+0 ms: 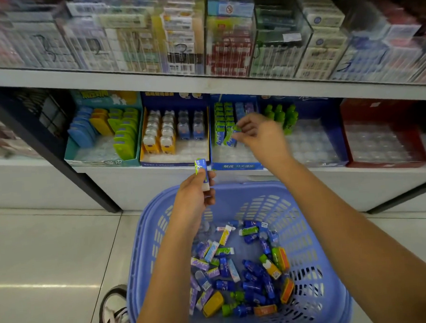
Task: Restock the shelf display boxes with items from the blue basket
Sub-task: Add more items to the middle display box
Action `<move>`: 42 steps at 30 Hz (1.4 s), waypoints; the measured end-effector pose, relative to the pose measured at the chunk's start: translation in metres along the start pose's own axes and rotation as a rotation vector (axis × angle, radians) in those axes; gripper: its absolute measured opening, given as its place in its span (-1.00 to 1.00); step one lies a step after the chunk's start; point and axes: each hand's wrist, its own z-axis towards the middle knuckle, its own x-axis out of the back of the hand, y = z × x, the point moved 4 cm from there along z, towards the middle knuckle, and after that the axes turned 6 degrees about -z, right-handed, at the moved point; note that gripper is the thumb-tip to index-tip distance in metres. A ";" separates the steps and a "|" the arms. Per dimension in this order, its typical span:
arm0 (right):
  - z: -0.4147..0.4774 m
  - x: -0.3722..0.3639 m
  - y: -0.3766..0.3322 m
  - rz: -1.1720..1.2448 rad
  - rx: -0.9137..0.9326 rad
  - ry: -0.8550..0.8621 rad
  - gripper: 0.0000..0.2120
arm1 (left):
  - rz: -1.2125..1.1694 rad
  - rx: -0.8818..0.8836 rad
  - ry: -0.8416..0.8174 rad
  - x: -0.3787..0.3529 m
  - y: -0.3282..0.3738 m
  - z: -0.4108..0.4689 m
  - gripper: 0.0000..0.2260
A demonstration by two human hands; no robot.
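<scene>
Fingers [250, 121] around green packs [199, 165], perhaps erasers.

Blue slotted basket [309, 230] holds jumbled small packs [224, 270], below part-filled shelf display boxes [237, 166].

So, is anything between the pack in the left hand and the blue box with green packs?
Only the right hand, which pinches a green pack at the front of the rows in that box. The left hand holds its pack just before the low front wall; otherwise nothing.
</scene>
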 end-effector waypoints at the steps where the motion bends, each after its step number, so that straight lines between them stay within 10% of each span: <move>1: 0.002 -0.007 -0.002 -0.058 0.046 0.006 -0.82 | 0.019 0.006 0.028 0.002 0.000 0.001 -0.69; 42: 0.018 -0.017 -0.014 -0.424 0.297 -0.094 -0.85 | 0.169 -0.266 -0.045 0.009 0.008 0.007 -0.83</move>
